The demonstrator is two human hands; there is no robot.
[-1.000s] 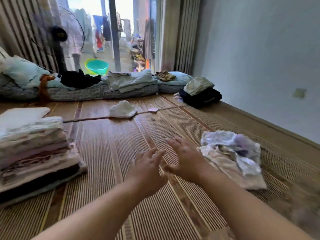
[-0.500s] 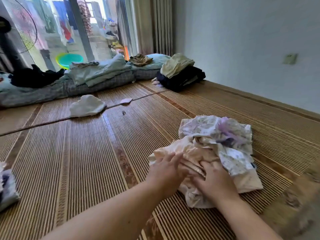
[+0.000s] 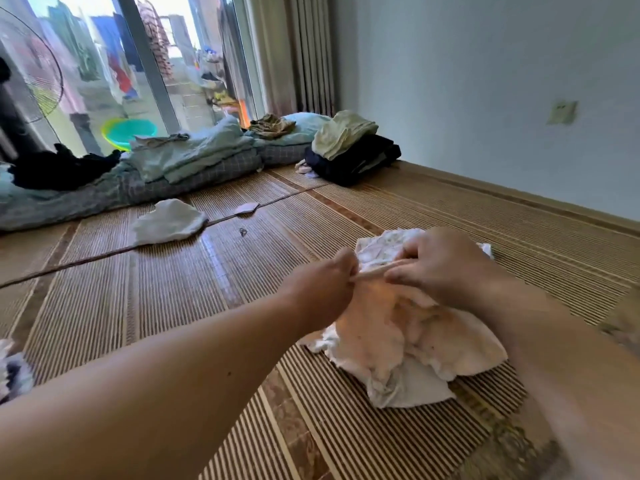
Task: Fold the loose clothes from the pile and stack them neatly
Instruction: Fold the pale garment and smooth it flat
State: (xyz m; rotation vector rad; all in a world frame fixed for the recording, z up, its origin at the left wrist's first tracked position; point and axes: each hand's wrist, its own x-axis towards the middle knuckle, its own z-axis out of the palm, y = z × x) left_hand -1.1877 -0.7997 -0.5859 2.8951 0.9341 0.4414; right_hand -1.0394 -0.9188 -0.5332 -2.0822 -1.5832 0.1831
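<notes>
A pale peach garment [image 3: 405,327] hangs crumpled between my hands, its lower part lying on the bamboo mat [image 3: 194,292]. My left hand [image 3: 322,289] pinches its upper edge at the left. My right hand [image 3: 440,265] grips the same edge further right, fingers curled over the cloth. Behind my hands lies the loose pile's white floral garment [image 3: 384,244], mostly hidden. At the far left edge, a corner of the folded stack [image 3: 12,370] shows.
A small white cloth [image 3: 169,221] and a tiny cloth patch [image 3: 246,208] lie on the mat ahead. Bedding [image 3: 166,168] lines the window side, with dark and yellow clothes [image 3: 349,147] near the wall. A fan [image 3: 24,81] stands at the left.
My hands went from empty, to reaching into the pile, to lifting the peach garment by its edge. The view turned right, so the folded stack slid almost out of sight.
</notes>
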